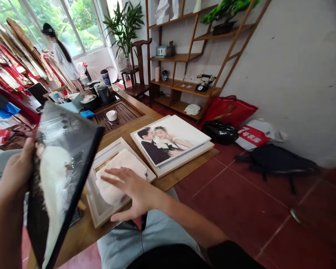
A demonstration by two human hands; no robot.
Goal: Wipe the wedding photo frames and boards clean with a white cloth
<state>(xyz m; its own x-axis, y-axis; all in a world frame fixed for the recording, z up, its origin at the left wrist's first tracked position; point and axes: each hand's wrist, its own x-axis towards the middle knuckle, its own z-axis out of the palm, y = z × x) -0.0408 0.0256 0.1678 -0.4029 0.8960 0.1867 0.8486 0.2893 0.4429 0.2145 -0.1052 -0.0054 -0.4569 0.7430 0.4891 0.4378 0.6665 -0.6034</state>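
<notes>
My left hand (16, 168) grips the left edge of a glossy black-edged photo panel (58, 175), holding it upright and tilted toward me. My right hand (131, 190) is open, fingers spread and flat, resting on a white cloth (120, 164). The cloth lies inside a pale wooden picture frame (100, 213) on the wooden table (182, 168). Beside the frame, to the right, lies a large portrait print (170, 142) stacked on another white-edged panel.
A tea tray (126, 112) with a white cup (111, 115), kettle and pots occupies the table's far end. Another person (63, 56) stands by the window. A wooden chair (138, 71) and shelf (184, 56) stand behind. Red, black and white bags (254, 134) lie on the red tile floor.
</notes>
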